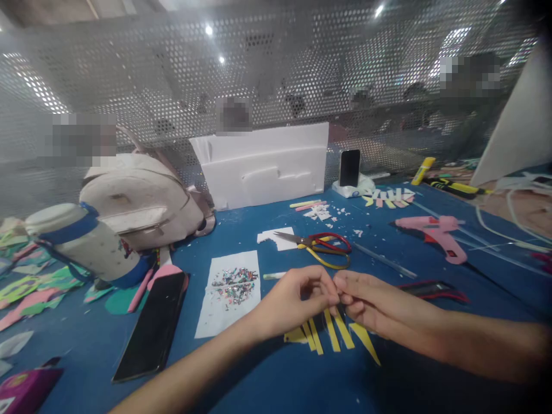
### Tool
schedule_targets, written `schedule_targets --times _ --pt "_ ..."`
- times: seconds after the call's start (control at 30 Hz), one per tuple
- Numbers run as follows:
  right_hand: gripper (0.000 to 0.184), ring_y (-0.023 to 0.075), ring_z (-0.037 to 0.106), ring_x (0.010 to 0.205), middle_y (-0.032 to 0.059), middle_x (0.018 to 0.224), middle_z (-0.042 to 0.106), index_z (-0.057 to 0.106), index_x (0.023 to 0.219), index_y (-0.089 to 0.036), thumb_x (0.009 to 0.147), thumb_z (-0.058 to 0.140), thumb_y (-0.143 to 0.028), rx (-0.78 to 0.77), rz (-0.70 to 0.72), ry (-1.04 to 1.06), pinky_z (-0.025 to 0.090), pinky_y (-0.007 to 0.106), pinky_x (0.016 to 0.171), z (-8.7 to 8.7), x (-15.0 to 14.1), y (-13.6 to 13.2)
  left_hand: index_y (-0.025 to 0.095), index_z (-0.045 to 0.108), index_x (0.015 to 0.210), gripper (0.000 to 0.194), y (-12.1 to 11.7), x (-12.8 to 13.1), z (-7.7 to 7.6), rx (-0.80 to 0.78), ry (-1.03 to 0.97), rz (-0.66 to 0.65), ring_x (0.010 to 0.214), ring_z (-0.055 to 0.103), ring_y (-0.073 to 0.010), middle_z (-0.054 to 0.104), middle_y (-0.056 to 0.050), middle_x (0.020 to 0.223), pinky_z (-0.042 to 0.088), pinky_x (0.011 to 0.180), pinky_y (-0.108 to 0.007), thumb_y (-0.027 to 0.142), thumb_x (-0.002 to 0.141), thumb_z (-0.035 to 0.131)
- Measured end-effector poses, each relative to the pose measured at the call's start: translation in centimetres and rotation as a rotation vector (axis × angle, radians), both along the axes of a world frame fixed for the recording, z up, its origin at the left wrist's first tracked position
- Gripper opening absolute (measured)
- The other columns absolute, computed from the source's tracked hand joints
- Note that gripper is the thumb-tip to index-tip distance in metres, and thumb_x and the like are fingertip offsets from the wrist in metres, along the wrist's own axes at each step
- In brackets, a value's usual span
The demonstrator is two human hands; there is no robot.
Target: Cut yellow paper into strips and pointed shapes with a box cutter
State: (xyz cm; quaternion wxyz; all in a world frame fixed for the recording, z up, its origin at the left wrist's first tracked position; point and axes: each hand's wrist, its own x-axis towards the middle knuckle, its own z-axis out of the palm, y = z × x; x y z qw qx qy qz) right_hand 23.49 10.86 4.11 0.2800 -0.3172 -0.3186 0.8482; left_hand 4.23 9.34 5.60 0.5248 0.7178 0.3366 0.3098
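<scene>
My left hand [297, 299] and my right hand [379, 299] meet above the blue table, fingertips pinched together. Whatever lies between the fingertips is too small or too hidden to make out. Just below them, several yellow paper strips [332, 330] are spread out, their upper ends partly covered by my hands. Beyond my fingers lie scissors [321, 244] with red and yellow handles, beside a cut piece of white paper [276, 237]. A white sheet [204, 313] with small shiny bits [235, 286] on it is left of my left hand. Near my right wrist rests a dark red-edged cutter [435, 289].
A pink glue gun [437, 233] lies at the right with its cord. On the left are a black phone [150, 328], a white-and-blue bottle [90, 247] and a pale backpack [142, 201]. White foam sheets [267, 167] lean against the perforated partition [276, 69].
</scene>
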Motion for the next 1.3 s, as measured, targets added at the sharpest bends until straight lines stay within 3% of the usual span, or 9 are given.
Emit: schedule_targets --times 0.23,0.33,0.43,0.6,0.77,0.93,1.03,1.17,1.3 --pt "0.017 0.0008 0.042 0.059 -0.0002 0.085 0.052 0.066 0.091 -0.017 0.081 0.073 -0.027 -0.005 -0.064 -0.023 0.040 0.006 0.050 -0.2 -0.1 -0.3 0.014 0.061 0.091 0.022 -0.2 0.2 0.3 0.110 0.056 0.087 0.075 0.061 -0.0127 0.063 -0.001 0.085 0.052 0.071 -0.031 0.036 0.092 0.056" --pt "0.027 0.0018 0.043 0.062 0.0010 0.092 0.055 0.067 0.104 -0.022 0.079 0.075 -0.026 -0.014 -0.094 -0.034 0.040 0.005 0.049 0.2 0.0 -0.6 0.015 0.061 0.087 0.020 -0.3 0.3 0.4 0.194 0.080 0.141 0.081 0.060 -0.0137 0.063 -0.002 0.090 0.052 0.075 -0.032 0.034 0.091 0.059" --pt "0.033 0.0025 0.044 0.064 0.0013 0.092 0.054 0.064 0.112 -0.024 0.080 0.074 -0.028 -0.030 -0.036 -0.055 0.039 0.005 0.048 0.8 0.3 -1.1 0.015 0.061 0.085 0.018 -0.4 0.3 0.5 0.266 0.083 0.222 0.090 0.059 -0.0159 0.062 -0.003 0.098 0.050 0.082 -0.036 0.032 0.089 0.060" --pt "0.024 -0.0007 0.043 0.057 0.0009 0.085 0.056 0.065 0.103 -0.017 0.084 0.070 -0.031 0.004 0.148 -0.100 0.037 0.005 0.047 1.2 0.8 -1.4 0.015 0.061 0.082 0.018 -0.1 -0.1 0.6 0.325 0.078 0.334 0.089 0.058 -0.0160 0.060 -0.002 0.092 0.048 0.081 -0.036 0.031 0.090 0.060" --pt "0.027 0.0021 0.049 0.059 0.0005 0.076 0.057 0.063 0.090 -0.014 0.083 0.070 -0.039 0.142 0.078 -0.266 0.040 0.008 0.051 1.2 1.9 -0.8 0.016 0.061 0.076 0.013 -0.1 -0.7 1.4 0.352 0.060 0.350 0.083 0.056 -0.0140 0.057 0.000 0.084 0.046 0.077 -0.031 0.025 0.086 0.064" --pt "0.030 0.0042 0.050 0.055 0.0011 0.070 0.061 0.062 0.085 -0.013 0.082 0.069 -0.042 0.393 0.078 -0.401 0.039 0.014 0.051 1.1 3.7 0.1 0.020 0.062 0.073 0.010 -0.9 -1.0 2.8 0.382 0.089 0.357 0.086 0.055 -0.0131 0.056 0.001 0.084 0.043 0.078 -0.027 0.018 0.081 0.066" --pt "0.027 0.0072 0.054 0.056 0.0023 0.068 0.063 0.063 0.084 -0.014 0.083 0.067 -0.040 0.559 0.089 -0.493 0.039 0.016 0.050 0.8 4.9 0.4 0.021 0.062 0.074 0.009 -1.9 -1.3 2.8 0.401 0.155 0.351 0.086 0.055 -0.0128 0.057 0.001 0.087 0.043 0.077 -0.026 0.017 0.082 0.064" --pt "0.022 0.0104 0.061 0.063 0.0033 0.072 0.066 0.064 0.088 -0.015 0.088 0.060 -0.037 0.776 0.165 -0.634 0.045 0.019 0.058 0.7 6.1 -0.1 0.022 0.060 0.074 0.014 -3.4 -2.6 1.3 0.449 0.261 0.320 0.081 0.056 -0.0111 0.056 0.002 0.084 0.042 0.073 -0.024 0.010 0.081 0.058" --pt "0.018 0.0085 0.058 0.063 0.0020 0.078 0.067 0.066 0.090 -0.018 0.092 0.055 -0.031 1.155 0.201 -0.730 0.043 0.019 0.060 -0.1 6.7 -0.4 0.023 0.059 0.080 0.013 -4.4 -4.3 -1.1 0.530 0.351 0.303 0.082 0.056 -0.0109 0.056 0.002 0.089 0.042 0.073 -0.023 0.011 0.084 0.056"
